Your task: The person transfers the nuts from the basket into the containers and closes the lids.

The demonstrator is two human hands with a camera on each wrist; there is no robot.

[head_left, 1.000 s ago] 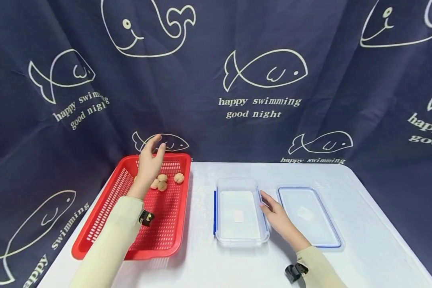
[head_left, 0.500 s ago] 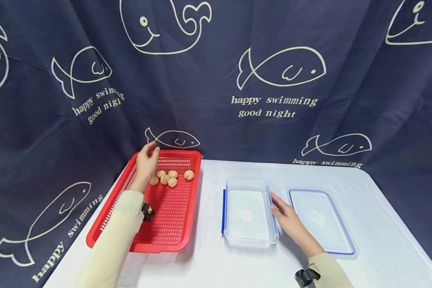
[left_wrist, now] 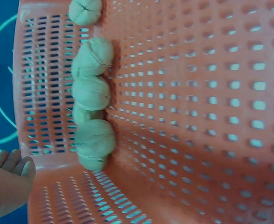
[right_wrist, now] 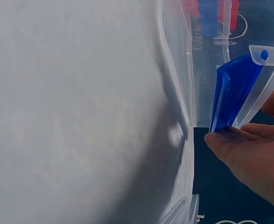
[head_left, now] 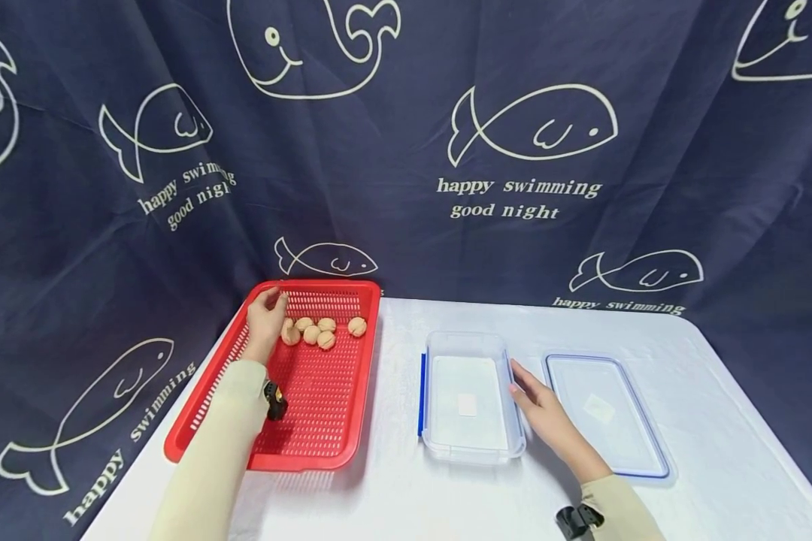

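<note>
In the head view my left hand (head_left: pixel 265 323) hovers over the back left corner of a red perforated plastic basket (head_left: pixel 362 391). Just right of its fingers, several walnuts (head_left: pixel 312 334) lie along the basket's back end. The left wrist view shows the loosely bent fingers (left_wrist: pixel 15 163) beside the basket's wall, apart from the walnuts (left_wrist: pixel 94 140), with nothing seen in them. My right hand (head_left: pixel 548 421) rests its fingers against the right side of a clear plastic food container (head_left: pixel 474 451). In the right wrist view its fingertips touch the blue latch flap (right_wrist: pixel 235 93).
A clear lid (head_left: pixel 622 421) with a blue seal lies flat right of the container, partly beside my right forearm. Another blue latch (head_left: pixel 422 394) sticks out on the container's left. The white table (head_left: pixel 704 421) ends at a dark blue curtain (head_left: pixel 406 150) with fish drawings.
My left hand has come down from above the basket's back rim to its back left corner, beside the walnuts. The head view has shifted a little. The right hand stays at the container.
</note>
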